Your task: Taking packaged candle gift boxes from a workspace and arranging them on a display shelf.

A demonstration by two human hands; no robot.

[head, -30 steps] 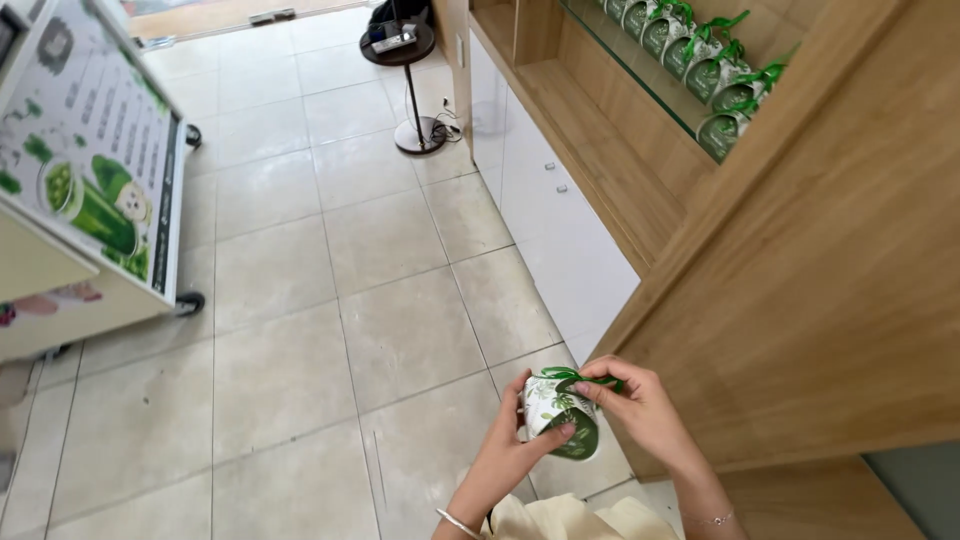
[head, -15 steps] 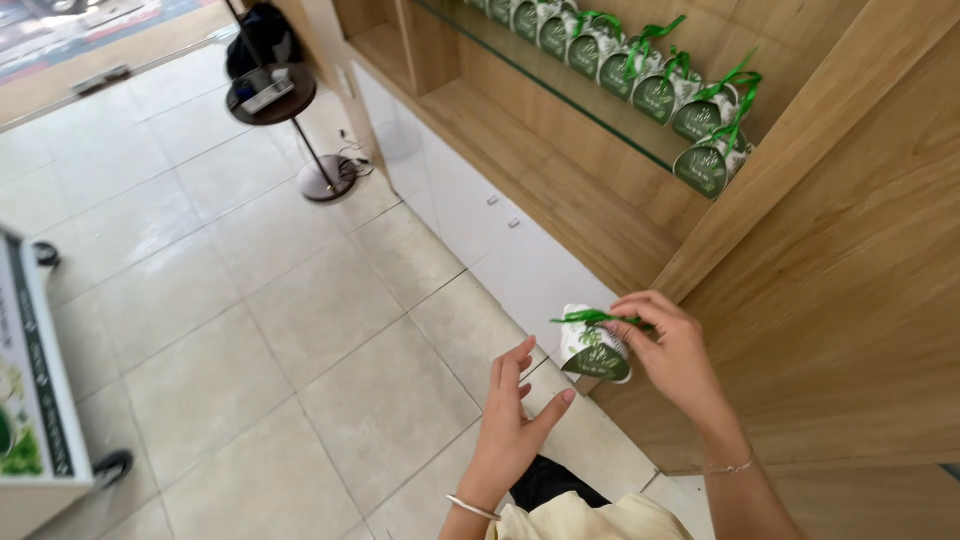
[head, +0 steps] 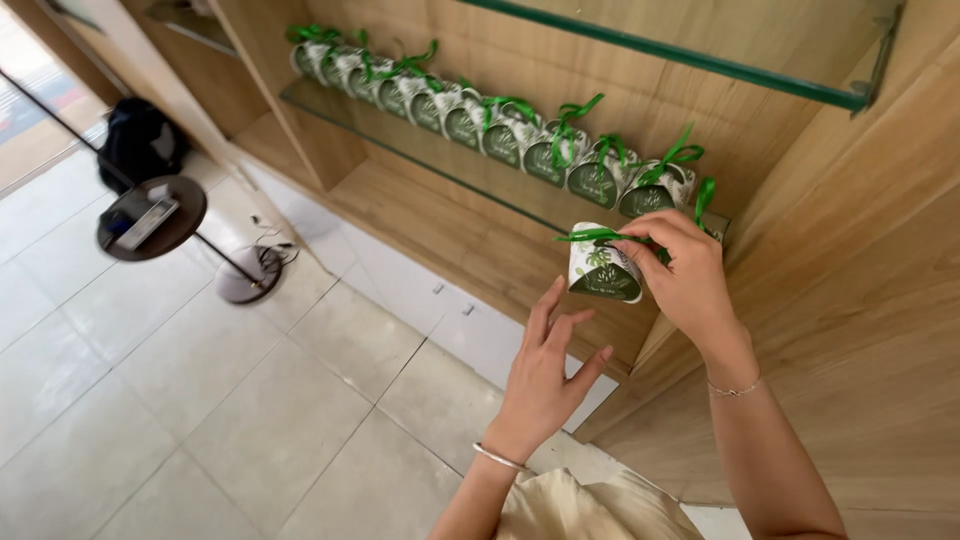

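Observation:
My right hand [head: 680, 275] pinches the top of a small white-and-green gift box [head: 603, 268] with a green ribbon and holds it in the air just below the right end of a glass shelf [head: 420, 150]. A row of several matching ribboned boxes [head: 500, 135] stands along that shelf inside a wooden cabinet. Below the held box, my left hand [head: 550, 375] is open with fingers spread, empty and not touching it.
A second glass shelf [head: 700, 65] sits higher in the wooden cabinet. White drawer fronts [head: 440, 300] run under the wooden ledge. A round black stand table [head: 155, 220] with a device on it and a dark bag [head: 140, 140] are on the tiled floor at left.
My left hand let go of the box and dropped below it. My right hand lifted the box toward the shelf's right end, and the view turned up to the cabinet.

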